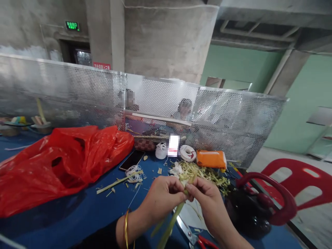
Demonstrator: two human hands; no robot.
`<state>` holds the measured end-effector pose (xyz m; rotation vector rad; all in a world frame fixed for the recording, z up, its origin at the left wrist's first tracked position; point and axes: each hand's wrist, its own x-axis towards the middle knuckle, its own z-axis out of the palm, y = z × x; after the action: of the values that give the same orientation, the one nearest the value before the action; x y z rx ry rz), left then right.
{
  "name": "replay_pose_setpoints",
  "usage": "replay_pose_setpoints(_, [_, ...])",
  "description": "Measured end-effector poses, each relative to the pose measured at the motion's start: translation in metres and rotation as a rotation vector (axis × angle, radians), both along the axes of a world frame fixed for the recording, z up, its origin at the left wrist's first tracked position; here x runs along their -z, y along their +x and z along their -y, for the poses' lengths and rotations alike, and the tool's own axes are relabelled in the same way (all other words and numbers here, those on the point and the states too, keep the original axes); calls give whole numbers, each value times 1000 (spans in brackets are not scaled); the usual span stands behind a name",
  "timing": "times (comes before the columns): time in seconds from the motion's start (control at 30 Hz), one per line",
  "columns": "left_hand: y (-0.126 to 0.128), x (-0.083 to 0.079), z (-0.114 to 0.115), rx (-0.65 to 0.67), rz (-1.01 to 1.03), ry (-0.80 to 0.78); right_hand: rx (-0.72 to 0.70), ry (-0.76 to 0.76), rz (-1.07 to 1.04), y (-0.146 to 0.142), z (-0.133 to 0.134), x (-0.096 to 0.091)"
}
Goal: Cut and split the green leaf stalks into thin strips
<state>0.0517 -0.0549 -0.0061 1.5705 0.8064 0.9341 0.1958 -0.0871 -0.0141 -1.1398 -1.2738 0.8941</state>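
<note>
My left hand [155,199] and my right hand [209,195] meet above the blue table, thumbs and fingers closed on green plant strips [169,223]. The strips hang down toward me, and one end sticks up between the fingers. A white bit shows at the pinch; whether it is thread or fibre I cannot tell. Under the hands lie metal scissors [185,230] with red handles, partly over a white sheet [193,216]. A heap of green plant shavings [204,174] is just beyond my fingers. To the left, a cut stalk [114,185] touches a tangle of white string [135,173].
Left is a crumpled red plastic bag [64,162] beside a phone [132,160]. Behind the shavings are a white roll [188,153] and an orange packet [211,159]. A black kettle [246,211] stands close at right. A perforated metal screen [160,93] separates two people opposite.
</note>
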Motion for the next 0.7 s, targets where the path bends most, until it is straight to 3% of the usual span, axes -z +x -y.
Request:
replay_pose_setpoints(0.13, [6, 8, -8, 15, 19, -95, 28, 8, 109, 7, -8, 13])
replay_pose_setpoints(0.23, [4, 5, -12, -9, 4, -152, 55, 65, 286, 13, -11, 10])
replay_pose_setpoints(0.3, [0, 3, -15, -15, -23, -176, 133, 201, 446, 18, -11, 3])
replay_pose_setpoints(0.37, [-3, 2, -17, 2, -27, -198, 182, 434, 681, 24, -10, -4])
replay_pose_setpoints(0.43, [-6, 3, -19, 25, -24, -190, 122, 629, 937, 27, -10, -9])
replay_pose_setpoints(0.5, [-9, 3, -20, 53, -50, -160, 39, 727, 1096, 27, -11, -9])
replay_pose_setpoints(0.57, [-11, 0, -22, 90, -88, -135, 17, 722, 1140, 27, -13, -6])
replay_pose_setpoints(0.63, [-14, -4, -26, 76, -83, -102, 45, 619, 1091, 29, -15, -3])
replay_pose_setpoints(0.7, [-19, -9, -35, -78, -1, -80, 80, 417, 934, 34, -17, -1])
